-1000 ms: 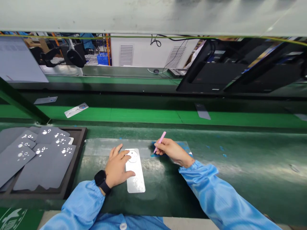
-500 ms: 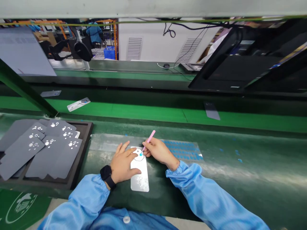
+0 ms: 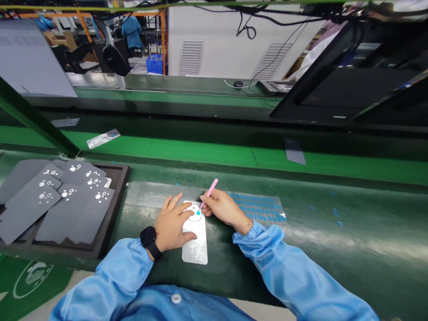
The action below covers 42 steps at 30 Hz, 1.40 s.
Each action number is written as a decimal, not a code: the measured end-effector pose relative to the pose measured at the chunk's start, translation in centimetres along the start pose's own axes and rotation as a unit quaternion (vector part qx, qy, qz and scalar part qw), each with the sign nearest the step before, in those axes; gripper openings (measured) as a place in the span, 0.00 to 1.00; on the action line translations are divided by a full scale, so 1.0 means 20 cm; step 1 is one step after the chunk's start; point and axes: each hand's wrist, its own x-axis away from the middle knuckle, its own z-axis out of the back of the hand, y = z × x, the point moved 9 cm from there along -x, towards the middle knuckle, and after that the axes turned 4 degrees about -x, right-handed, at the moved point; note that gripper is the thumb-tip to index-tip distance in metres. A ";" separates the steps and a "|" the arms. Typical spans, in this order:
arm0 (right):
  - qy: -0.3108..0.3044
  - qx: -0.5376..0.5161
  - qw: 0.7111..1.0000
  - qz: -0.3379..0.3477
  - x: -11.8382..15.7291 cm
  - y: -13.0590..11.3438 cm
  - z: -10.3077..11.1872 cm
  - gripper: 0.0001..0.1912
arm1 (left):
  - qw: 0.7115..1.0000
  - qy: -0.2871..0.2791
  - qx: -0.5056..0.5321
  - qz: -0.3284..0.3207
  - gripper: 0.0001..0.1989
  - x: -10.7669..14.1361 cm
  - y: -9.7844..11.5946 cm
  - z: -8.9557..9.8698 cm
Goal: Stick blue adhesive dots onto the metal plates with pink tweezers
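A whitish phone-back-shaped panel [image 3: 195, 243] lies flat on the dark green bench in front of me. My left hand [image 3: 174, 223] rests across its upper left side, fingers spread and holding it down. My right hand [image 3: 223, 207] pinches pink tweezers [image 3: 211, 187], tilted, their tip at a small blue dot [image 3: 198, 213] inside the round outline near the panel's top. Whether the tip still grips the dot cannot be made out. Right behind my right hand lies a clear sheet with rows of blue stickers [image 3: 259, 206].
At left a dark tray [image 3: 115, 198] holds several overlapping grey panels [image 3: 80, 214]. Beyond the bench edge runs a green conveyor belt [image 3: 200, 151] carrying a silvery panel [image 3: 103, 138] and a grey one [image 3: 294, 150]. A green post [image 3: 36, 120] slants at left. Blue scraps [image 3: 335, 212] lie at right.
My view has tipped slightly downward. Panels on the belt have drifted a little left. Both hands keep their places, the tweezers' tip still at the blue dot.
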 end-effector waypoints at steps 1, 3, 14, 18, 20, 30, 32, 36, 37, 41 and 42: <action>0.000 0.003 1.000 -0.002 0.00 0.00 0.00 0.10 | 1.000 0.000 -0.001 0.000 0.27 0.00 0.00 0.00; -0.001 0.008 1.000 -0.005 0.00 0.00 0.00 0.10 | 1.000 0.000 -0.002 0.001 0.26 0.00 0.00 0.00; -0.003 0.014 1.000 0.009 0.01 -0.01 -0.01 0.10 | 1.000 0.006 -0.010 -0.007 0.25 0.00 0.01 0.00; -0.002 0.017 1.000 0.018 0.01 -0.01 -0.01 0.09 | 1.000 0.005 -0.018 -0.009 0.25 0.00 0.02 0.00; 0.000 0.020 1.000 0.024 0.01 -0.01 -0.01 0.08 | 1.000 0.003 -0.026 -0.012 0.25 0.00 0.03 0.01; 0.024 0.054 0.996 0.069 0.07 -0.05 0.02 0.06 | 0.998 -0.024 -0.054 0.007 0.26 -0.01 0.07 0.00; 0.047 0.054 0.992 0.108 0.12 -0.05 0.05 0.06 | 0.998 -0.025 -0.052 0.012 0.26 -0.01 0.07 0.00; 0.065 0.058 0.983 0.163 0.20 -0.02 0.06 0.11 | 0.998 -0.025 -0.053 0.019 0.26 -0.01 0.06 -0.01; 0.065 0.061 0.982 0.167 0.21 -0.01 0.05 0.12 | 0.998 -0.026 -0.055 0.020 0.26 -0.01 0.06 -0.01; 0.068 0.078 0.978 0.182 0.21 0.01 0.03 0.13 | 0.998 -0.028 -0.056 0.022 0.26 0.00 0.07 -0.01; 0.070 0.084 0.976 0.187 0.21 0.00 0.03 0.13 | 0.998 -0.028 -0.056 0.023 0.26 0.00 0.07 -0.02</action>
